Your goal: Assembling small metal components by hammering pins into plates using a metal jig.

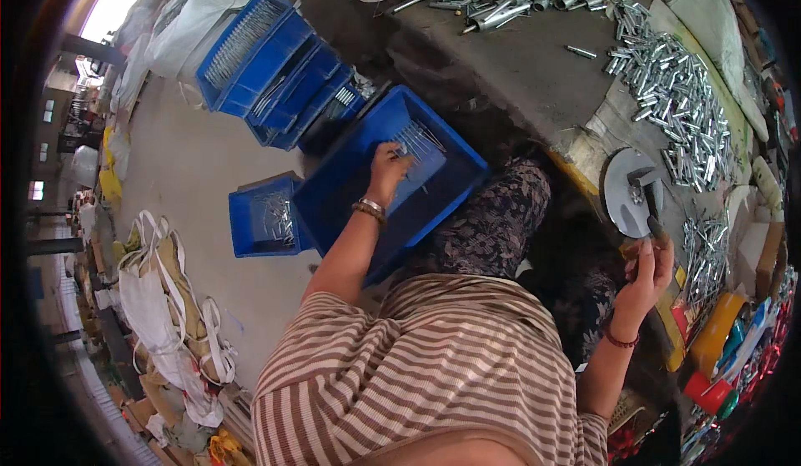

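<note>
Inside a large blue plastic bin (334,203), my left hand (389,171) curls its fingers beside a row of thin metal rods (421,141). Whatever lies in those fingers is too small to make out. On my right, a round metal plate (622,195) rests by the edge of the workbench (534,70). A dark, upright piece (655,203) stands over the plate. My right hand (649,266) is raised just below it with fingers bent together. Dark shapes at the fingertips hide whether anything is pinched there.
Stacked blue bins (288,70) with metal parts stand at the far left, and a smaller blue bin (265,220) sits on the floor. Short metal sleeves (667,90) are heaped on the bench, with thin metal pins (705,245) nearer. White bags (158,307) lie left.
</note>
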Motion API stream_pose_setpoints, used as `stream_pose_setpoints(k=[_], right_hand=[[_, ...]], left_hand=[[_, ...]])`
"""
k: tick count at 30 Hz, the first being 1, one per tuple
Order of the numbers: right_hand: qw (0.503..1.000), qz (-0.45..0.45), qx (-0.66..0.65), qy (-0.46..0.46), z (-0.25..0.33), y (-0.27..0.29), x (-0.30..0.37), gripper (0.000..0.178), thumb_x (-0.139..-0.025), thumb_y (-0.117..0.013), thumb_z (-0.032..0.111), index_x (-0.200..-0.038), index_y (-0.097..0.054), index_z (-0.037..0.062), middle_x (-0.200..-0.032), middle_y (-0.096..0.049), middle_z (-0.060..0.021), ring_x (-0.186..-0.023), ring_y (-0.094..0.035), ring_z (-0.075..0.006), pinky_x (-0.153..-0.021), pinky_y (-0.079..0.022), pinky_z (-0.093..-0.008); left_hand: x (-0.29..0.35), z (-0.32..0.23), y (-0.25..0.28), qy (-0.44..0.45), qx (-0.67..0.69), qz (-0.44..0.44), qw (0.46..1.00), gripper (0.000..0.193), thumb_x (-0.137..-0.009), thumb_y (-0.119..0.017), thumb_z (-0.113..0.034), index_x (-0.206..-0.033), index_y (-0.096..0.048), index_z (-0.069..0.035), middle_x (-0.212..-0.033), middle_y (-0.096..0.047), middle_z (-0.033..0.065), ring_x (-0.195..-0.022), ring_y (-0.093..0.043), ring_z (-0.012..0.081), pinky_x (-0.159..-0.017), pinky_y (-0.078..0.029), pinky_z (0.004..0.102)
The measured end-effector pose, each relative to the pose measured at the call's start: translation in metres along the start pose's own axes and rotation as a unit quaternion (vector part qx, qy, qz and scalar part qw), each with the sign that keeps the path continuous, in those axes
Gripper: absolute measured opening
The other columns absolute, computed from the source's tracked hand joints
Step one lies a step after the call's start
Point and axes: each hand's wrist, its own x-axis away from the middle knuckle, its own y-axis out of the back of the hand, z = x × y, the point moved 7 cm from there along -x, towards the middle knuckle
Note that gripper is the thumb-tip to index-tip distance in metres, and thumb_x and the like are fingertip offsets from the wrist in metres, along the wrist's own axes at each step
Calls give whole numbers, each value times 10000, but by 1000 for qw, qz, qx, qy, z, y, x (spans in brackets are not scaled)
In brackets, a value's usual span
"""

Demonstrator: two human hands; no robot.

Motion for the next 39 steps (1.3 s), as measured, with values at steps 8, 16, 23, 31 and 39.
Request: stream_pose_setpoints(k=[8, 16, 23, 31, 39], right_hand=[[1000, 18, 7, 1, 6, -12, -3, 333, -1044, -599, 187, -1331, -656, 29, -831, -671, 17, -587, -439, 11, -503, -272, -161], [999, -38, 29, -4, 4, 6, -1, 306, -1035, -592, 157, -1290, -680, 12, -827, -691, -13, -609, -474, -18, -537, -324, -181], [996, 57, -47, -39, 5, -20, 0, 241, -994, -644, 65, -1216, -683, -21, -850, -690, -19, -692, -583, -42, -598, -432, -192], [995, 45, -84, -41, 8, -9, 9, 238, -999, -640, 48, -1222, -684, -22, -864, -684, -5, -719, -571, -30, -607, -414, -191], [994, 89, -8, 65, 17, -14, 1, 173, -970, -689, 83, -1107, -709, -22, -871, -702, -34, -765, -622, -86, -689, -506, -260]], left_hand=[[-85, 151, 91, 13, -124, -127, 984, 361, -895, -714, -15, -1216, -555, -62, -819, -657, 58, -643, -599, 145, -555, -469, 297], [-106, 99, 18, -69, -242, -157, 955, 415, -863, -832, -125, -1195, -612, -9, -1030, -708, 144, -951, -684, 284, -885, -542, 412], [-64, 50, 69, -134, -164, -229, 950, 336, -952, -761, -266, -1098, -673, 24, -1032, -707, 152, -982, -651, 266, -894, -514, 399], [56, -275, -120, -479, -17, 16, 878, 206, -1032, -677, -216, -1115, -693, -28, -939, -667, 24, -765, -606, 109, -703, -509, 282], [40, -328, -282, -600, -378, 76, 701, 221, -884, -761, -182, -1087, -734, -99, -1071, -663, 111, -1085, -609, 357, -928, -516, 468]])
